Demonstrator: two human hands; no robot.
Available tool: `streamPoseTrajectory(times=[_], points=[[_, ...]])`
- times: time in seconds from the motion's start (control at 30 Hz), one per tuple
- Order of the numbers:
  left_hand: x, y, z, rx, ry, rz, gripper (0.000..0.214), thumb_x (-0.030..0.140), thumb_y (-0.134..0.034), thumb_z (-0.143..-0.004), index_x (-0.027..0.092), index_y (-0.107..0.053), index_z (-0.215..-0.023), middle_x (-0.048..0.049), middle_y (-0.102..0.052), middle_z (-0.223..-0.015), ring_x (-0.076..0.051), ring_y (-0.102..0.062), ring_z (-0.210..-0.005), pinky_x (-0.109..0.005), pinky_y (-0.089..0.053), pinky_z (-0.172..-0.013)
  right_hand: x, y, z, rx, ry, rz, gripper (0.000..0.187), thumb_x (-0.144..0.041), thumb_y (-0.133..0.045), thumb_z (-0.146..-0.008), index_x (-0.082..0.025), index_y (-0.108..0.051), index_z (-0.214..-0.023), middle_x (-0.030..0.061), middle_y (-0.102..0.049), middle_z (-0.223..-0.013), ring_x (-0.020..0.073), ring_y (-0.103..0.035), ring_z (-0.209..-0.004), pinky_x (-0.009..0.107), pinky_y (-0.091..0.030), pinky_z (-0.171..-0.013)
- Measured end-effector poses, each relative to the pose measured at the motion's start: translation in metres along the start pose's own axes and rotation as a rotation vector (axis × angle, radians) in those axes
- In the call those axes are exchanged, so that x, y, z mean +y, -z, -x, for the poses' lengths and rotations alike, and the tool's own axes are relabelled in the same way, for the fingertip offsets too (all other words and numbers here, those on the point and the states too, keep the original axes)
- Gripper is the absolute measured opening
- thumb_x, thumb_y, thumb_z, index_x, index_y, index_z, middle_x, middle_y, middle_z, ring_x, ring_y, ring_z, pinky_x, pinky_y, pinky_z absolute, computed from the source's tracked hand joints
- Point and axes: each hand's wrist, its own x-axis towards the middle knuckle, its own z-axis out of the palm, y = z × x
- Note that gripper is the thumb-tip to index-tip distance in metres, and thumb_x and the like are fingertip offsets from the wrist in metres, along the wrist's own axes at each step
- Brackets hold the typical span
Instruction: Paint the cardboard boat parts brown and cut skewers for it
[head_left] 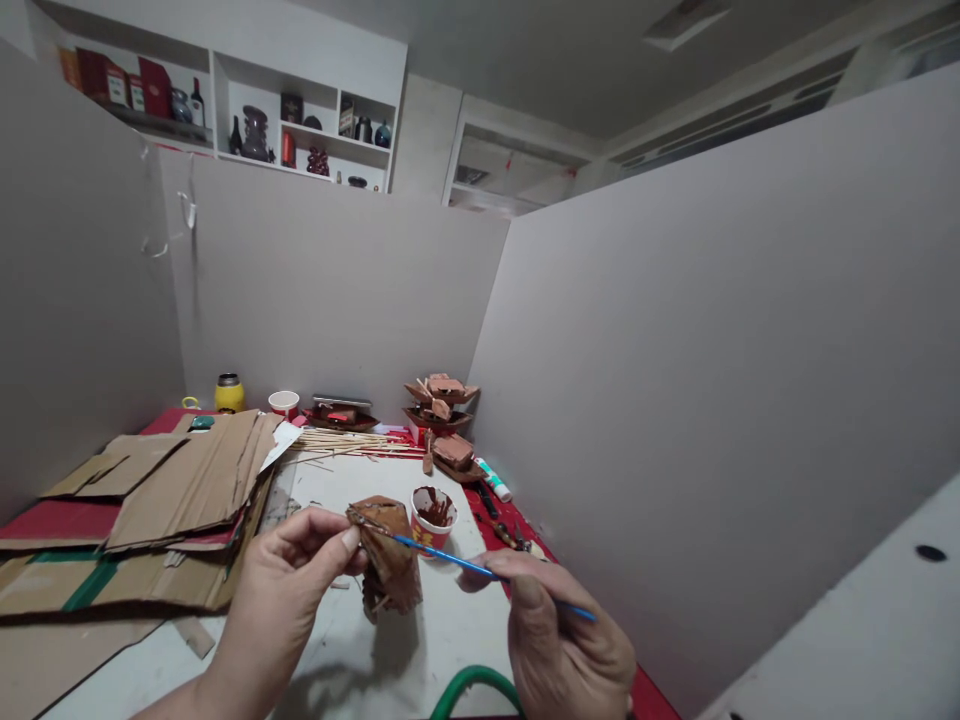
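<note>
My left hand (289, 575) pinches the edge of a brown-painted cardboard model piece (391, 555), raised above the white tabletop. In my right hand (559, 630) is a thin blue paintbrush (472, 567), gripped like a pen. The brush's tip end lies against the upper part of the model piece; its bristles are hard to make out. Just behind the piece stands a paper cup (433, 520) smeared inside with dark brown paint.
Stacked cardboard sheets (187, 490) cover the left side. Thin wooden sticks (352, 443) lie at the back, near brown model boats (442, 405). A white tube (493, 480) lies at the right. A green curved tube (472, 678) shows in front. Grey partitions (337, 280) surround the table.
</note>
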Motion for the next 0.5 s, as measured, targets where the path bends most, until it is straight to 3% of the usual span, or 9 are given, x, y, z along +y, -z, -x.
streamPoseTrajectory(times=[0.17, 0.27, 0.5], points=[[0.011, 0.003, -0.001, 0.052, -0.023, 0.029, 0.023, 0.037, -0.088, -0.063, 0.018, -0.074, -0.067, -0.0011, -0.071, -0.058, -0.014, -0.064, -0.058, -0.023, -0.052, -0.059, -0.002, 0.014, 0.004, 0.096, -0.138, 0.096, 0.014, -0.033, -0.069, -0.095, -0.025, -0.079, -0.089, 0.0005, -0.077, -0.068, 0.017, -0.072, -0.057, 0.027, -0.061, -0.06], [0.013, 0.004, -0.003, 0.073, -0.024, 0.03, 0.025, 0.038, -0.088, -0.063, 0.018, -0.074, -0.068, -0.0004, -0.072, -0.06, -0.014, -0.064, -0.059, -0.023, -0.052, -0.06, -0.004, 0.021, 0.003, 0.11, -0.106, 0.104, 0.014, -0.033, -0.07, -0.093, -0.024, -0.08, -0.089, 0.0014, -0.077, -0.068, 0.017, -0.071, -0.054, 0.028, -0.06, -0.058], [0.007, 0.005, 0.0, 0.032, 0.012, 0.031, 0.026, 0.039, -0.088, -0.065, 0.018, -0.074, -0.068, -0.0002, -0.072, -0.062, -0.014, -0.065, -0.06, -0.023, -0.053, -0.062, -0.006, 0.006, -0.001, 0.023, -0.069, -0.001, 0.012, -0.028, -0.066, -0.097, -0.027, -0.078, -0.097, -0.0002, -0.078, -0.074, 0.0148, -0.072, -0.061, 0.025, -0.061, -0.061]])
